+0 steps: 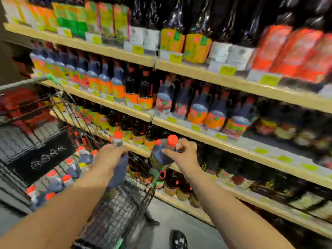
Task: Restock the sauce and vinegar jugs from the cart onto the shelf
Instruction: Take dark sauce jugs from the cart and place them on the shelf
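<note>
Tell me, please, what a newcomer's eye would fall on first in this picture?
Two bare arms reach into the middle of the view: the left hand grips a dark jug with an orange-red cap above the wire cart, and the right hand holds a second jug close to the wooden shelf. Behind them, rows of dark bottles with bright orange labels fill every level.

Free passage: bare board along the right front edge of the shelf [269,146]. Obstructions: jug row [213,117] to the left, recessed bottles [285,130] behind.
</note>
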A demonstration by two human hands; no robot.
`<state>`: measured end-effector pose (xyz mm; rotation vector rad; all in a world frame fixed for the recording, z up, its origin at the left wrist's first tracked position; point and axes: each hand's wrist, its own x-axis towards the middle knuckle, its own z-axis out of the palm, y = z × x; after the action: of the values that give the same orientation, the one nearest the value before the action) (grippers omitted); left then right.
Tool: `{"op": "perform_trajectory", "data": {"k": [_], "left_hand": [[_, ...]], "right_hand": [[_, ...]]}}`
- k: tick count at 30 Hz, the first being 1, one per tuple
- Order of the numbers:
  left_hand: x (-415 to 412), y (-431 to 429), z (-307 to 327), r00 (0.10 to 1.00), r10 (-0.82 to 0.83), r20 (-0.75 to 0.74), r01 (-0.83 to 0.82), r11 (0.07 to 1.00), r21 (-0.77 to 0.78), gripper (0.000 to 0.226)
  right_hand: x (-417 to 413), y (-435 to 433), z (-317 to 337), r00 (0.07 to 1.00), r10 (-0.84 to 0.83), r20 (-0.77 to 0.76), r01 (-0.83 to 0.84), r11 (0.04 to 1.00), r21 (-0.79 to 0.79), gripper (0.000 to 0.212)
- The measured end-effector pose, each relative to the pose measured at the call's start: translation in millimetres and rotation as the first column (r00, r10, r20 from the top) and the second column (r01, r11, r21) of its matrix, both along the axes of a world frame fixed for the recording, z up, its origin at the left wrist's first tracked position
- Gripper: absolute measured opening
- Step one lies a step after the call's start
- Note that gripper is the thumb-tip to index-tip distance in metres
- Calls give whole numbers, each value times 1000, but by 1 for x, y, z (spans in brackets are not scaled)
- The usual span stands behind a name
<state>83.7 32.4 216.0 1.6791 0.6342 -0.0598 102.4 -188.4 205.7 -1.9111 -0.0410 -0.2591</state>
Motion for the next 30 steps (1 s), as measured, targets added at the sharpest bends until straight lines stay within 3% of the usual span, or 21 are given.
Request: {"op": "perform_trajectory", "data": {"k": [4,6,10,13,17,21,25,28,30], "left_hand": [[22,-44,20,987,-34,160,20,996,89,10],[28,-74,26,975,-74,211,63,996,56,14],[44,-136,25,955,-201,217,211,977,-24,20],[60,-183,14,943,-269,195,279,960,-27,13],[81,-242,-2,899,-391,200,407,912,-44,13],[105,-295,-14,848,-500,176,514,857,-42,31],[128,-331,-22,814,-559,157,569,822,-21,28],[141,-349,-26,795,-587,152,595,804,-5,15],[147,-356,-28,785,-602,147,608,794,5,17]], "right_hand": [[-18,-63,15,982,-180,61,179,984,29,38],[-23,-95,18,956,-273,106,269,962,51,37],[-26,-155,22,913,-399,82,384,911,150,32],[-21,-198,25,891,-443,100,406,875,263,32],[-3,-257,25,855,-481,195,441,871,215,34],[27,-309,26,858,-460,229,442,888,128,45],[69,-344,25,871,-431,235,441,898,11,42],[100,-360,22,896,-401,190,417,907,-56,26],[120,-367,19,920,-357,164,377,919,-116,35]]}}
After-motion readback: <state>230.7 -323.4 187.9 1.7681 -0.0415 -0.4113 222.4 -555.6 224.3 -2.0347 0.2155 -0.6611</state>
